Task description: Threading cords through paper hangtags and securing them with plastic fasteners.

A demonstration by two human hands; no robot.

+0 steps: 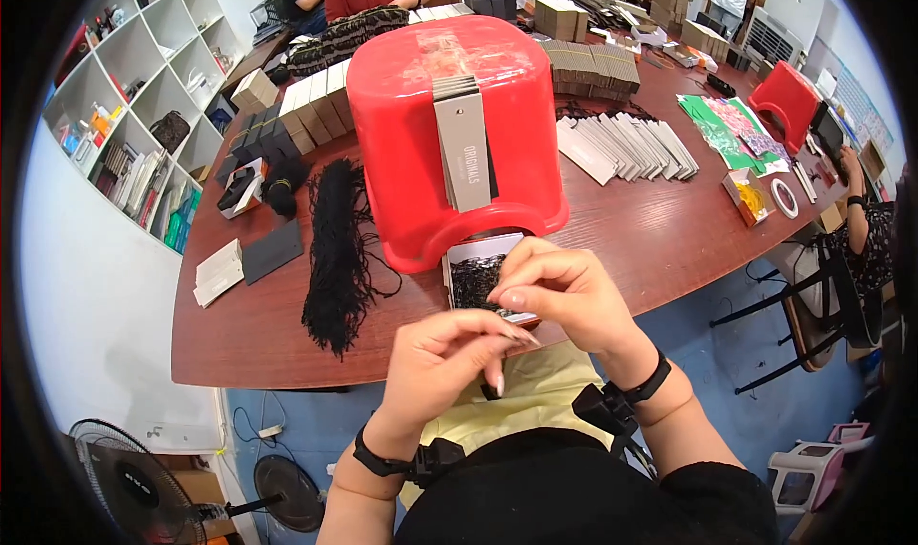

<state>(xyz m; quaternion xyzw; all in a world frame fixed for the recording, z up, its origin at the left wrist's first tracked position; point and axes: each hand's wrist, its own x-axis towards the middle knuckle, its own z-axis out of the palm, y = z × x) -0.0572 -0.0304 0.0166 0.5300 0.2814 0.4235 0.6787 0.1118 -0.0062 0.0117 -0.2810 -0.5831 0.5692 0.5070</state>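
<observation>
Both of my hands meet in front of an upturned red plastic stool (pixel 387 163) on the table. My left hand (pixel 435 359) has thumb and forefinger pressed together; anything between them is too small to make out. Just right of it and a little farther, my right hand (pixel 569 292) is closed in a pinch, its fingertips over a small white box (pixel 497 247) holding many small, shiny black pieces (pixel 470 279). What that pinch holds is unclear. Against the stool's side hangs a stack of grey hang tags (pixel 459 143), each with a hole near its top.
A bundle of black strings (pixel 335 249) lies left of the stool. Beyond it are loose grey and dark cards (pixel 273 251). Fanned tags (pixel 631 146) and stacked tags (pixel 593 67) sit to the right. Other people work around the table (pixel 660 229); a fan (pixel 134 483) stands lower left.
</observation>
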